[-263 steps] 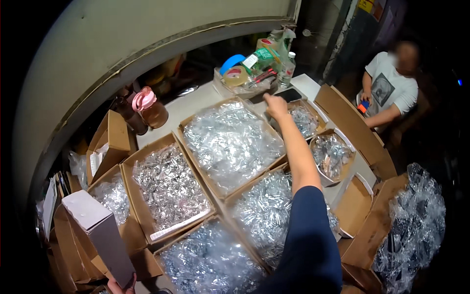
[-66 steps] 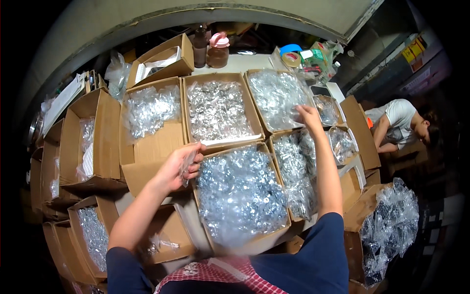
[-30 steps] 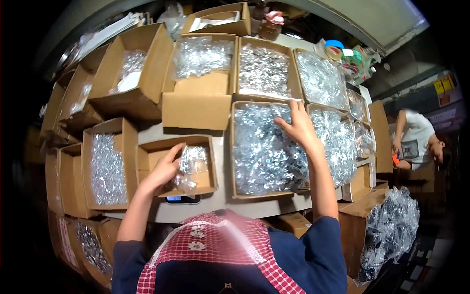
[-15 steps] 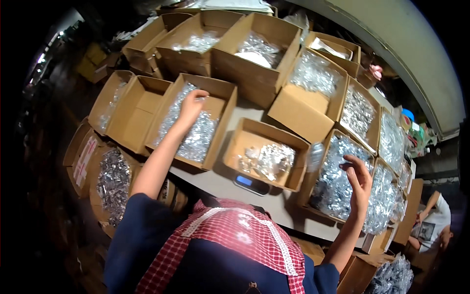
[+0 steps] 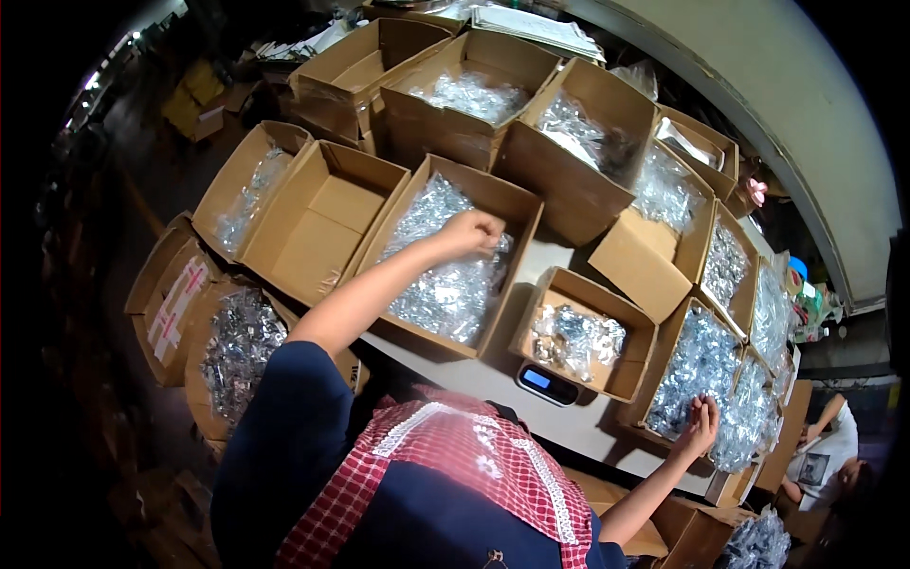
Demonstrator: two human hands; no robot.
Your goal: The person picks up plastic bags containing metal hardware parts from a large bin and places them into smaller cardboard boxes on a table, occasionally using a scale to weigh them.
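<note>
My left hand [image 5: 470,233] is over the right side of a cardboard box [image 5: 519,275] filled with small shiny clear packets [image 5: 438,296]. Its fingers are curled closed, and what they hold is too small to make out. At the right, my right hand [image 5: 700,431] is at the near edge of a box of bluish, glinting packets [image 5: 690,372]. Its fingertips are pinched together, but whatever is between them cannot be made out. Between the hands, a smaller cardboard box [image 5: 639,376] containing shiny small pieces [image 5: 574,339] rests on a scale [image 5: 548,385] with a lit blue display.
More open cardboard boxes [image 5: 559,190] of clear packets line the back and right of the table [image 5: 455,373]. An open box [image 5: 318,223] stands left of my left arm, beside a box of dark metallic packets [image 5: 245,351]. Another person [image 5: 834,450] is at the far right.
The view has turned, so the boxes appear farther right. My left hand has moved toward its box's right side. My right hand has lowered to its box's near edge, and its spread fingers have closed.
</note>
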